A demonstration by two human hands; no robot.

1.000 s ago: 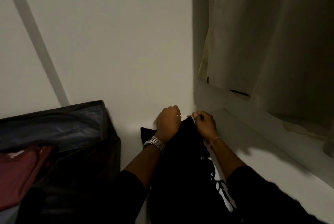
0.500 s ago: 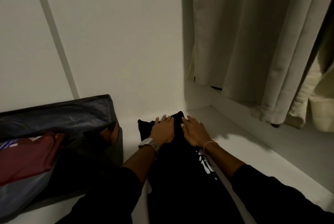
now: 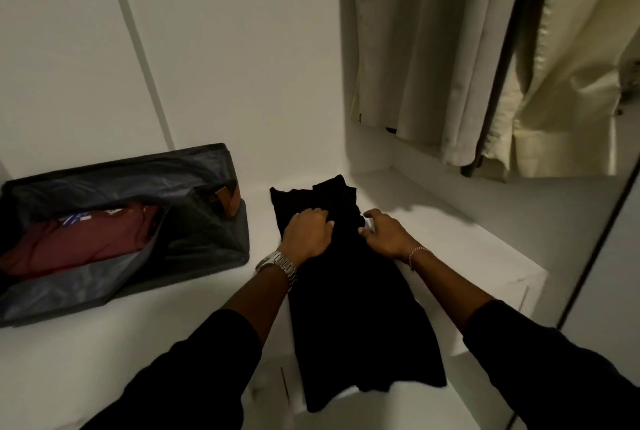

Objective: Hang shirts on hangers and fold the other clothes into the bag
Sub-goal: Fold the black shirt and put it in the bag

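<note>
- Clothes hang at the upper right: pale shirts (image 3: 433,58) on a rail that is out of view, their hems just above the shelf's back corner, with a cream garment (image 3: 568,93) beside them and a thin dark one (image 3: 498,90) between the two.
- White shelf (image 3: 173,336) carries everything else; its back meets a white wall, and a dark frame edge runs down the right side.
- Black garment (image 3: 349,318) lies flat on the shelf in a long narrow strip, folded lengthwise, running from near the back wall to the front edge, where its lower end hangs slightly over.
- Bag (image 3: 194,239), dark grey with a bluish lining, lies open on the shelf left of the garment, near it but apart.
- Maroon garment (image 3: 83,239) lies folded inside the bag, with a small white and blue print showing at its top.
- Brown strap (image 3: 230,201) sticks up at the bag's right end.
- Left hand (image 3: 308,233) rests on the upper part of the black garment, fingers (image 3: 320,216) curled down into the cloth; whether they pinch a fold or only press I cannot tell.
- Right hand (image 3: 386,233) lies at the garment's right edge, fingers bent, thumb tip touching the cloth; a real grip does not show.
- Both arms wear black sleeves.
- Metal watch (image 3: 280,265) sits on the left wrist.
- Thin bracelet (image 3: 417,253) circles the right wrist.
</note>
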